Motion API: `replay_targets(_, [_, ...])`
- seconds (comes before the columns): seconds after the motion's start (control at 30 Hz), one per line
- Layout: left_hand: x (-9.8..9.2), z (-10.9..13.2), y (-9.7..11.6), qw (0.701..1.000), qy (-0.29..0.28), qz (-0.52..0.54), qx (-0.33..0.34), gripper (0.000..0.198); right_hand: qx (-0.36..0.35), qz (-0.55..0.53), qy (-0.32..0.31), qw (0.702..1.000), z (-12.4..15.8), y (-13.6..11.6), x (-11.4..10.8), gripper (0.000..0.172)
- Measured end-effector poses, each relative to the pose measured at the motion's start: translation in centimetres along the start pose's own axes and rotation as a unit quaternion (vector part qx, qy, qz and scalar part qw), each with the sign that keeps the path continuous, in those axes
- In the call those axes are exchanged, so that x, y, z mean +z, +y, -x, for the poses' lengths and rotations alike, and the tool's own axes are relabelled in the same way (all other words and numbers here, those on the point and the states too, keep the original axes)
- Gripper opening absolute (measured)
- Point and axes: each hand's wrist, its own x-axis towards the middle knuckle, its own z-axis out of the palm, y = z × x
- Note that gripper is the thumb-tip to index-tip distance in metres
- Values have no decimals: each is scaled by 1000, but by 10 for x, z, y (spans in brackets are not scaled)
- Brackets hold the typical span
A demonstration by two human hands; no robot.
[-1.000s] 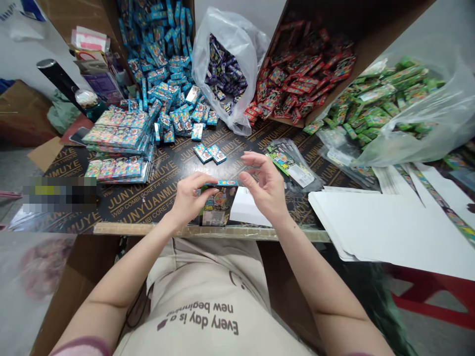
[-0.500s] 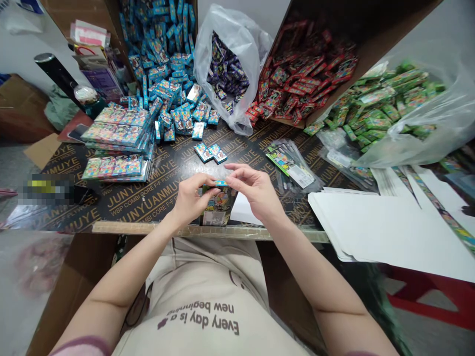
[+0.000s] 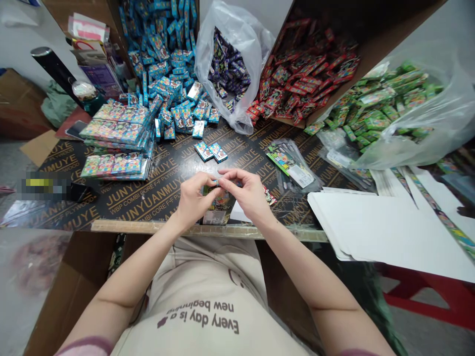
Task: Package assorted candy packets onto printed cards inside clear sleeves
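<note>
My left hand and my right hand meet at the top of a small printed cardboard box, which stands at the table's front edge. Their fingertips pinch its blue top edge and hide most of that end. Just beyond my fingers lie two small blue packets side by side on the black plywood tabletop. A small red packet lies to the right of my right hand. A white card is partly hidden behind the box.
Heaps of blue packets, red packets in a cardboard box, purple packets in a plastic bag and green packets in a plastic bag line the back. Stacked multi-packs stand left; white card sheets lie right.
My right hand has moved left and down onto the box top, closing up to my left hand. The white card is more hidden, and a small red packet now shows right of my hand.
</note>
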Motion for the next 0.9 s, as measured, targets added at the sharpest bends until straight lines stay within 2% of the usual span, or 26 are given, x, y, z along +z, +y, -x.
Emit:
replay_targets(0.07, [3,2,0,1000,5,12,-20,15,32,-53,13,998,2,1,4,23])
replay_targets(0.13, [6,8,-1,997,12,38,-70,16,70,-122,26,990,2,2,7,34])
replay_targets(0.17, [7,12,-1,993,13,59,-105,23,90,-156,27,983,1,3,7,38])
replay_targets(0.23, [7,21,-3,979,-9,108,-172,35,129,-207,22,970,-1,6,6,39])
replay_targets(0.3, [-2,28,-5,972,-34,126,-196,28,158,-240,15,958,-3,12,1,41])
replay_targets(0.37, [-22,29,-6,986,-26,66,-149,16,172,-244,20,954,-4,24,-8,44])
replay_targets(0.43, [-55,25,-7,997,7,-55,-49,16,159,-193,40,967,-6,42,-18,45])
replay_targets(0.5, [-94,21,-16,983,30,-176,45,24,110,-79,60,989,-9,62,-29,44])
replay_targets(0.57, [-135,19,-39,959,45,-272,67,28,40,84,59,994,-11,80,-42,42])
replay_targets(0.6, [-153,19,-58,948,48,-310,61,29,9,174,53,983,-14,86,-50,41])
replay_targets(0.67, [-178,20,-105,928,45,-369,27,28,-28,348,52,935,-24,98,-74,41])
replay_targets(0.7, [-186,20,-128,924,11,-382,2,28,-31,423,66,903,-31,102,-90,42])
replay_targets(0.77, [-193,19,-163,916,-19,-399,-37,44,-3,533,105,840,-43,110,-124,52])
replay_targets(0.83, [-192,18,-171,914,-48,-397,-62,52,69,594,131,790,-50,118,-156,67])
replay_targets(0.9, [-185,16,-157,917,-39,-393,-61,54,141,627,119,757,-50,127,-179,69])
